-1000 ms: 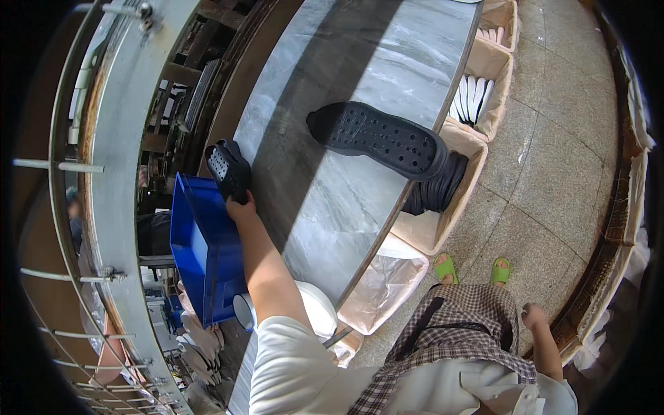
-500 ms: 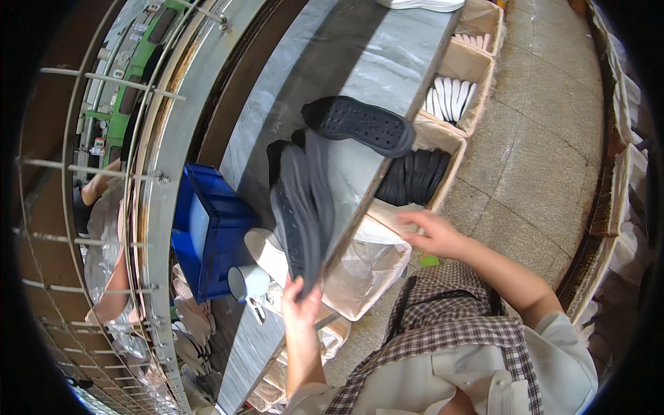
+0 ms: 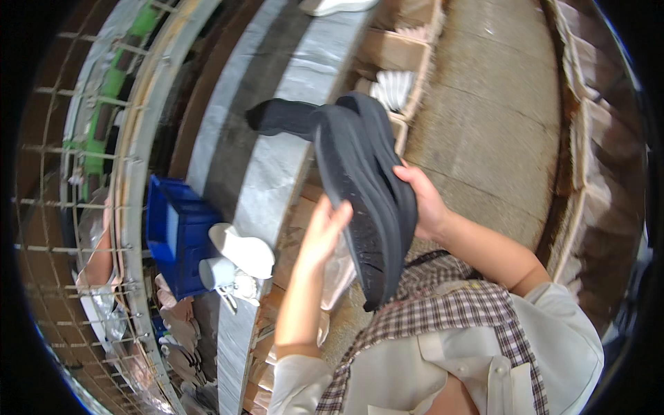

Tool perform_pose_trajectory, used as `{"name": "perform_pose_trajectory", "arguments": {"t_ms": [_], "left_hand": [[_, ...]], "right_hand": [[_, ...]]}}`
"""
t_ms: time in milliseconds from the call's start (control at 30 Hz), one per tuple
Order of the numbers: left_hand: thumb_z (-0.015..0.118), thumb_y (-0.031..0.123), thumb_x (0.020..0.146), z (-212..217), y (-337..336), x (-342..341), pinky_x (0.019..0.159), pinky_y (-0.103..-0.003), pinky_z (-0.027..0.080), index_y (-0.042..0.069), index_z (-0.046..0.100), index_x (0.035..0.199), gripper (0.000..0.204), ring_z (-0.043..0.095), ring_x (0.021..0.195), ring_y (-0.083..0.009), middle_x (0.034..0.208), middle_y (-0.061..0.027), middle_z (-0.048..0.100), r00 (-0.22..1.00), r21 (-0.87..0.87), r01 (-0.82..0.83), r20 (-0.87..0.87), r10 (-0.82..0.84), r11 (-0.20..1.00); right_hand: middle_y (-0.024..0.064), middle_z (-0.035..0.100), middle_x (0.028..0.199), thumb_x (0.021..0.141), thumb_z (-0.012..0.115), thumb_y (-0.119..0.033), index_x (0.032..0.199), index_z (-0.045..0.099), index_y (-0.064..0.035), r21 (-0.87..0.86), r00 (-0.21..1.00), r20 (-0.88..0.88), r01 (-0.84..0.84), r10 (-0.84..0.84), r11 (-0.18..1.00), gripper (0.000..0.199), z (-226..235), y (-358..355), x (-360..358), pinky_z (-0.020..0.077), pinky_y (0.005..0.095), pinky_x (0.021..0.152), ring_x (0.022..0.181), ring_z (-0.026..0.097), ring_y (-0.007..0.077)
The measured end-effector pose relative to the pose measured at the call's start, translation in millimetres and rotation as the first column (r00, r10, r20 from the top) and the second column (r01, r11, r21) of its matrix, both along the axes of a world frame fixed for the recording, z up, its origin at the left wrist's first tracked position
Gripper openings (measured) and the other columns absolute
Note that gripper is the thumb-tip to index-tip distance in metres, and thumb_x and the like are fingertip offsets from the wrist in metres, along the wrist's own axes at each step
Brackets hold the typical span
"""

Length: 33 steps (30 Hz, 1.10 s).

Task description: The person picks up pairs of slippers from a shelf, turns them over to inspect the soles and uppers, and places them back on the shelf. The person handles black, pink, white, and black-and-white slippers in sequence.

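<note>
A small stack of black shoe soles point(image 3: 366, 200) is lifted off the bench, its long side running from far left to near right. My left hand point(image 3: 324, 232) grips its left edge, with the thumb lying against the face of the nearest sole. On the opposite edge, my right hand point(image 3: 423, 204) is closed round the stack, and its fingers are partly hidden behind the soles. Another black sole point(image 3: 280, 116) lies on the marbled grey bench point(image 3: 266, 180), its right end covered by the held stack.
Lined baskets point(image 3: 418, 76) stand along the bench's right side; one holds white soles point(image 3: 394, 90). On the bench are a blue bin point(image 3: 183, 252), a white sole point(image 3: 243, 250) and a white cup point(image 3: 218, 273). A wire guard point(image 3: 76, 242) runs along the left.
My left hand has raised the black soles from the bench and carried them right. My right hand, open before, has closed on their other edge. The view has shifted.
</note>
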State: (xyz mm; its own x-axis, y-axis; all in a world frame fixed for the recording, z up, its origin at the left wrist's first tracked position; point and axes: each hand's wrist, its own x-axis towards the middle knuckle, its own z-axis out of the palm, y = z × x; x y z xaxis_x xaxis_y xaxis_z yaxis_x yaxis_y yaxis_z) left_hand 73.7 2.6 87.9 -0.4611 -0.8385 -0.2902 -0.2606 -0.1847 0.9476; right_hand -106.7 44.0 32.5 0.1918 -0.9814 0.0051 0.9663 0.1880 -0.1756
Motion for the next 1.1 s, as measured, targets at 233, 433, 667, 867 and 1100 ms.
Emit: {"name": "perform_pose_trajectory", "arguments": {"t_ms": [233, 433, 667, 867, 1100], "left_hand": [[0.05, 0.033, 0.093, -63, -9, -60, 0.087, -0.037, 0.049, -0.002, 0.049, 0.12, 0.044, 0.06, 0.1, -0.0238, 0.112, -0.0144, 0.06, 0.974, 0.709, -0.098, -0.074, 0.212, 0.699], [0.05, 0.032, 0.091, -101, 9, -72, 0.064, -0.032, 0.056, 0.004, 0.06, 0.106, 0.033, 0.066, 0.077, -0.0189, 0.091, -0.0093, 0.066, 0.98, 0.812, -0.064, -0.058, 0.19, 0.581], [0.048, 0.035, 0.092, -108, 16, -69, 0.063, -0.032, 0.057, 0.006, 0.061, 0.108, 0.036, 0.065, 0.079, -0.0172, 0.098, -0.008, 0.067, 0.99, 0.832, -0.004, -0.074, 0.118, 0.554], [0.048, 0.038, 0.092, -105, 18, -60, 0.078, -0.035, 0.053, 0.004, 0.054, 0.118, 0.043, 0.062, 0.094, -0.0202, 0.108, -0.0116, 0.062, 0.993, 0.83, -0.04, -0.03, 0.116, 0.556], [0.048, 0.034, 0.094, -81, 6, -55, 0.095, -0.042, 0.045, 0.006, 0.033, 0.136, 0.052, 0.051, 0.116, -0.0276, 0.131, -0.0118, 0.047, 0.939, 0.499, 0.13, -0.34, 0.056, 0.857]], "right_hand": [[0.0161, 0.046, 0.132, 0.089, 0.024, -0.06, 0.135, 0.037, -0.0067, 0.389, 0.94, -0.13, -0.243, 0.314, 0.889, 0.071, -32, 33, -53, 0.0396, 0.0545, 0.095, 0.117, 0.048, 0.0337], [0.0191, 0.043, 0.124, 0.085, 0.02, -0.07, 0.134, 0.037, -0.0123, 0.58, 0.927, -0.076, -0.259, 0.368, 0.772, 0.077, -54, 47, -64, 0.0353, 0.0641, 0.09, 0.111, 0.047, 0.0381], [0.0225, 0.04, 0.131, 0.085, 0.017, -0.07, 0.135, 0.036, -0.0058, 0.596, 0.919, -0.064, -0.277, 0.388, 0.754, 0.083, -54, 55, -62, 0.0347, 0.0619, 0.094, 0.119, 0.041, 0.0395], [0.0207, 0.043, 0.13, 0.087, 0.021, -0.066, 0.133, 0.038, -0.0047, 0.662, 0.912, -0.113, -0.226, 0.393, 0.715, 0.078, -48, 55, -56, 0.0371, 0.0599, 0.092, 0.119, 0.043, 0.0373], [0.0108, 0.055, 0.121, 0.093, 0.043, -0.023, 0.128, 0.046, 0.0024, 0.067, 0.829, -0.558, 0.096, -0.042, 0.993, 0.043, -44, 57, -62, 0.0391, 0.0314, 0.097, 0.111, 0.052, 0.016]]}}
